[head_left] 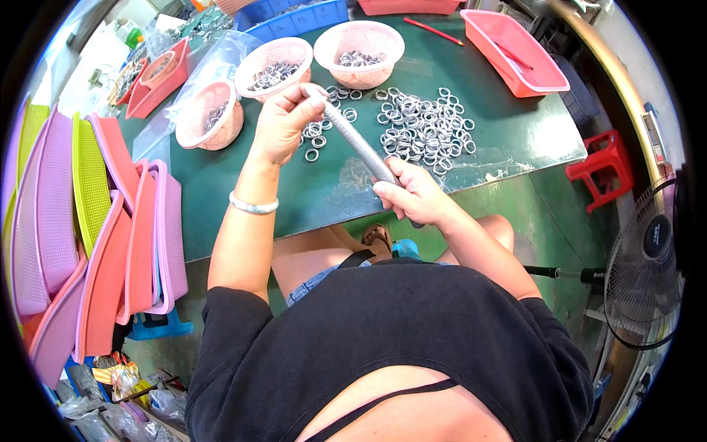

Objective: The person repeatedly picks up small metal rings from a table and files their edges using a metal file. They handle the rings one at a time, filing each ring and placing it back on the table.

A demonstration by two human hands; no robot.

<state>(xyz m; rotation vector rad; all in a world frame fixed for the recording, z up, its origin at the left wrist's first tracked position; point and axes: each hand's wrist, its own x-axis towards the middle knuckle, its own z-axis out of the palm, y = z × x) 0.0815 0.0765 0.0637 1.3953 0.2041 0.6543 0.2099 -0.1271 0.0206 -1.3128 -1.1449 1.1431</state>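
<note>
Your right hand (414, 193) is clamping its fingers around the lower end of a grey tapered rod (355, 141), seemingly bracing it aslant over the green bench (291, 202), near loose rings (427, 129). Your left hand (283, 125) is pinching its upper tip, hiding whether a ring is sitting there; your right palm is covering the lower end.

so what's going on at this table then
A person seated at a green table holds a grey metal rod aslant above it. The right hand grips its lower part; the left hand pinches its upper end, though whether a ring is in those fingers is hard to tell. A big pile of metal rings and a smaller group lie loose, with more in three pink baskets beyond.
</note>
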